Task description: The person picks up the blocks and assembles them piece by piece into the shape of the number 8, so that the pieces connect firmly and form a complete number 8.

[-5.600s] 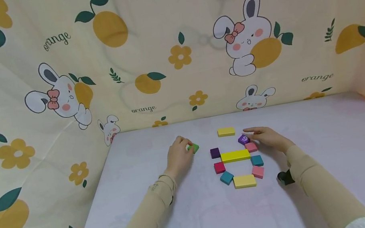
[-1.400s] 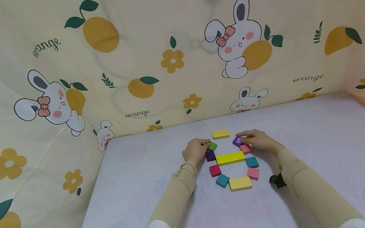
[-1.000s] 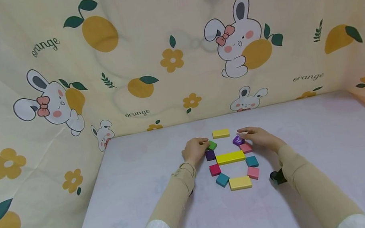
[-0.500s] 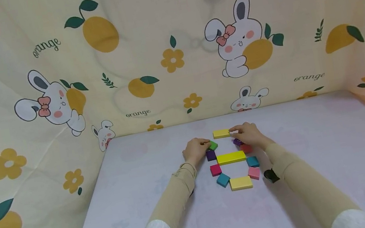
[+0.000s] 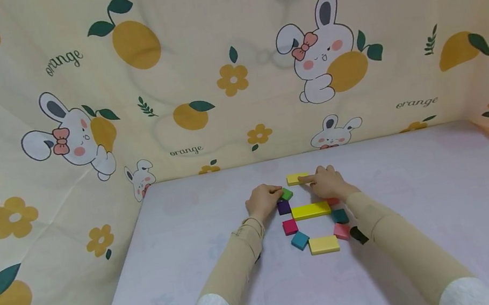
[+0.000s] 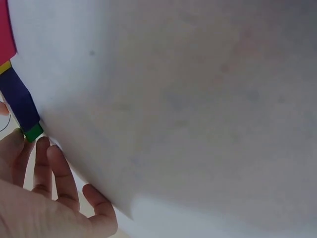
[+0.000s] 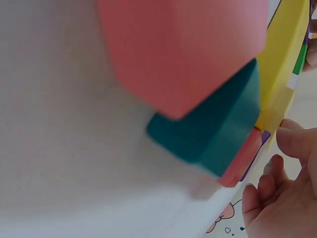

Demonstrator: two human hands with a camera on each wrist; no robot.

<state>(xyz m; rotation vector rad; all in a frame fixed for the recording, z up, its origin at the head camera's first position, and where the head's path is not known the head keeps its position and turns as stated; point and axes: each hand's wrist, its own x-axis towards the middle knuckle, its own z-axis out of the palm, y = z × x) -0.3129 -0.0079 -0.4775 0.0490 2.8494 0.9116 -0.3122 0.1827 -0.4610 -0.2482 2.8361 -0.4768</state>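
My left hand (image 5: 264,201) pinches a small green block (image 5: 286,193) at the upper left of a ring of coloured blocks. In the left wrist view, a thumb and fingertips meet around the green block (image 6: 33,132), beside a dark purple block (image 6: 20,96). My right hand (image 5: 328,183) reaches over the upper right of the ring. One extended digit touches the right part of the far yellow block (image 5: 294,179). In the right wrist view, the right thumb lies against this yellow block (image 7: 278,110), its other fingers loosely bent. A purple block (image 7: 255,154) is mostly hidden.
A long yellow block (image 5: 310,211) crosses the ring's middle. Red (image 5: 290,227), teal (image 5: 300,241), pink (image 5: 341,231) and dark teal (image 5: 340,216) blocks line its sides; a pale yellow block (image 5: 323,245) closes the near end. A patterned cloth (image 5: 229,68) hangs behind the table (image 5: 227,275).
My left hand brought the green block rightward to the dark purple block and stays there. My right hand left the purple block and moved left and away to the far yellow block.
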